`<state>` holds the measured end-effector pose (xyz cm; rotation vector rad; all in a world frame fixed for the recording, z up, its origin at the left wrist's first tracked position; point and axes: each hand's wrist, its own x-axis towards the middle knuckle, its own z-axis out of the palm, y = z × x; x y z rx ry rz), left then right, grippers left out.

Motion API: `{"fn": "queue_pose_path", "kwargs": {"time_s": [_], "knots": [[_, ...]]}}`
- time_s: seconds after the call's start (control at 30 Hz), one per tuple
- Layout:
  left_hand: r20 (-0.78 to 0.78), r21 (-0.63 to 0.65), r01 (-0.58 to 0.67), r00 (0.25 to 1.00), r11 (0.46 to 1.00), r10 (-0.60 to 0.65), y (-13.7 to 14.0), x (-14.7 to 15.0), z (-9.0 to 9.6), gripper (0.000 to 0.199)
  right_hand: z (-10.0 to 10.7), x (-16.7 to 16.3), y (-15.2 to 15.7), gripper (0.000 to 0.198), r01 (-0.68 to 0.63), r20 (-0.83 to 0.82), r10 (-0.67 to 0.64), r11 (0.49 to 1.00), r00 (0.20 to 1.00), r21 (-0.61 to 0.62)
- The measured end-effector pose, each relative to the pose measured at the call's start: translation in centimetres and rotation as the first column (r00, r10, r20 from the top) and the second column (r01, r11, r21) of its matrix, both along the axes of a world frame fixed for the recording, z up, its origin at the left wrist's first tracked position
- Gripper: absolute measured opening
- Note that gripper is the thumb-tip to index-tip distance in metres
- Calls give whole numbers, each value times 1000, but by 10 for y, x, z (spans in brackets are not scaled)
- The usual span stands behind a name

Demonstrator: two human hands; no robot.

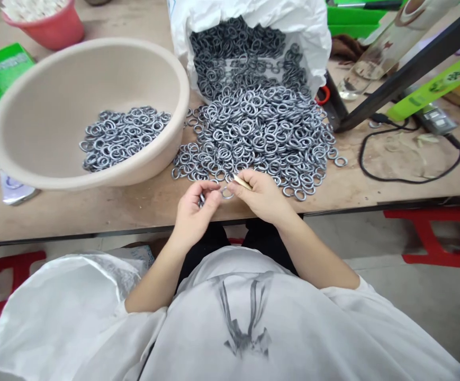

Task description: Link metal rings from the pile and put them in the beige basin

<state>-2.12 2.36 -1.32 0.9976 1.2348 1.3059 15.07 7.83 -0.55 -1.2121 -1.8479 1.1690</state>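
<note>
Many grey rings (261,132) spill in a heap from an open white sack (309,32) onto the table. At the heap's near edge, my left hand (196,211) is closed, with grey rings showing between its curled fingers. My right hand (263,196) pinches a thin, pale, pencil-like stick (242,182) that points toward the heap. A single ring (226,193) shows between the fingertips of both hands; whether either hand grips it I cannot tell. To the left, a large beige basin (55,90) holds a smaller pile of the same grey rings (124,135).
A black metal bar (408,63) slants up at the right, beside a looped black cable (362,153) and a clear bottle (372,69). A pink bowl (61,29) and green tray (9,69) stand at the far left. Red stools (432,238) are below the table.
</note>
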Motion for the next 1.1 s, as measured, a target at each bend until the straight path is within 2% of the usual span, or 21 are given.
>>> {"fn": "queue_pose_path", "kwargs": {"time_s": [0.07,0.1,0.23,0.33,0.47,0.6,0.7,0.83,0.93,1.0,1.1], "knots": [[-124,66,91,989,994,-82,0,9,-3,28,4,2,-8,46,-52,-151,38,994,988,-92],[-130,71,131,984,989,-121,0,13,-4,32,5,2,-12,49,-64,-214,39,991,976,-113],[148,-29,186,973,982,-179,-2,26,-8,41,3,1,-21,43,-54,-387,16,995,922,-85],[289,-83,205,942,975,-174,-5,31,-5,42,-1,2,-21,44,-55,-404,32,997,914,-45],[366,-104,231,913,967,-179,-6,32,2,46,-5,7,-20,46,62,-297,-47,997,954,42],[426,-143,191,897,971,-114,-6,31,4,46,-4,10,-28,44,-58,-112,92,958,989,280],[441,-178,159,895,971,-66,-6,33,4,46,-3,10,-33,44,-88,-26,105,919,994,385],[431,-195,154,900,969,-57,-5,34,3,43,-2,10,-36,45,-99,19,100,914,995,393],[432,-160,185,896,970,-100,-7,32,3,43,-3,11,-33,46,-118,38,112,924,993,362],[417,-94,263,886,960,-202,-12,29,3,44,-5,12,-27,46,-96,65,80,948,995,304],[362,10,395,855,919,-372,-20,20,6,46,-7,8,-15,45,12,193,-55,976,980,218]]}}
